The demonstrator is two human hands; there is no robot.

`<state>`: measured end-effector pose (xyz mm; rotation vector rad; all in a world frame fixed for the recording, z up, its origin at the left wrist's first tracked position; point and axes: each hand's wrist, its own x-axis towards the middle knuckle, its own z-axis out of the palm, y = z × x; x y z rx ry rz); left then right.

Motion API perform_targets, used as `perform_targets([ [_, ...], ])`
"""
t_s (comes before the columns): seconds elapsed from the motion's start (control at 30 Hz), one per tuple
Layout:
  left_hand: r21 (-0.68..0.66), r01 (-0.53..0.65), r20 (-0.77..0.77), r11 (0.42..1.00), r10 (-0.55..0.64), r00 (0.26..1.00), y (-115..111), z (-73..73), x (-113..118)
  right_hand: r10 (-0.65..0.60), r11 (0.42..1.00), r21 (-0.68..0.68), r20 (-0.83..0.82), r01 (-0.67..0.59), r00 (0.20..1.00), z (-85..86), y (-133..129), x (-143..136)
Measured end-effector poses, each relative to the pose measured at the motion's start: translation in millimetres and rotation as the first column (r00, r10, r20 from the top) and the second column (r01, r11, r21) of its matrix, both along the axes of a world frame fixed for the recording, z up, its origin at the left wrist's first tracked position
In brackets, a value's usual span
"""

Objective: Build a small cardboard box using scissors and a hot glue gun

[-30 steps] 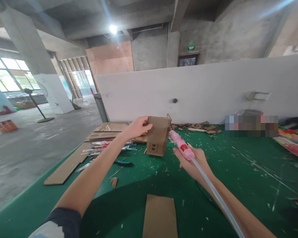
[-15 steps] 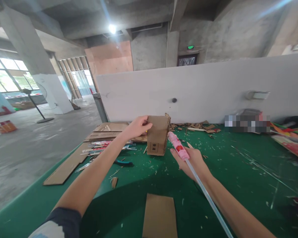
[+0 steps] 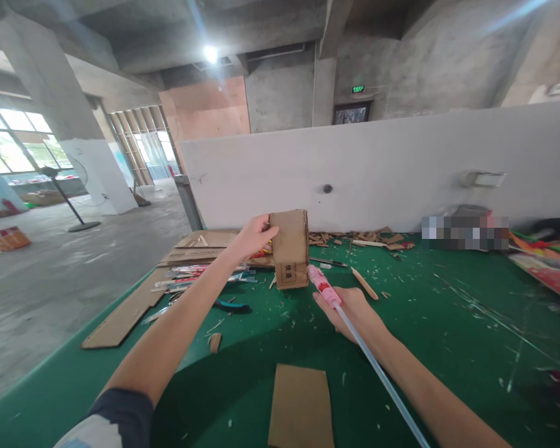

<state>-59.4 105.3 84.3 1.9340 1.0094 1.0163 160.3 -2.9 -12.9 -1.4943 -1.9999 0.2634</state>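
Note:
A small cardboard box [image 3: 291,246] with dark printed characters stands upright above the green table. My left hand [image 3: 256,235] grips its upper left edge, thumb on the front face. In my right hand [image 3: 348,309] is a pink glue gun [image 3: 325,288], its tip at the box's lower right edge. A long translucent glue stick [image 3: 378,370] runs back from the gun along my right forearm. Nearer to me, a flat cardboard piece [image 3: 301,407] lies on the table.
Cardboard strips [image 3: 126,308], packaged tools [image 3: 186,277] and a teal-handled tool [image 3: 232,306] lie on the left. Behind are cardboard scraps [image 3: 373,237] and a white partition [image 3: 261,180]. A wooden stick [image 3: 364,284] rests right of the box.
The box has shifted slightly left and up and turned a little in my left hand. The glue gun has moved left and down along the box's right edge, uncovering the wooden stick.

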Motion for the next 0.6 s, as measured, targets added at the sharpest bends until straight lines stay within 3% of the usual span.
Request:
perform_targets([
  [0.2,-0.011,-0.030,0.024,0.999,0.030,0.999,3,0.2,-2,0.033,0.998,-0.051,0.056,-0.030,0.998,-7.4,4,2],
  [0.3,-0.016,-0.028,0.026,0.999,0.028,0.999,4,0.3,-3,0.022,0.998,-0.060,0.006,-0.022,1.000,-5.0,2,2],
  [0.43,-0.008,0.022,0.002,1.000,-0.022,1.000,1,2.2,-5,0.016,1.000,0.010,-0.108,-0.015,0.994,2.7,-2,1],
  [0.6,0.007,0.041,-0.054,0.999,-0.040,0.998,-6,6.0,-4,-0.016,0.994,0.109,-0.104,0.027,0.994,6.6,1,2],
])
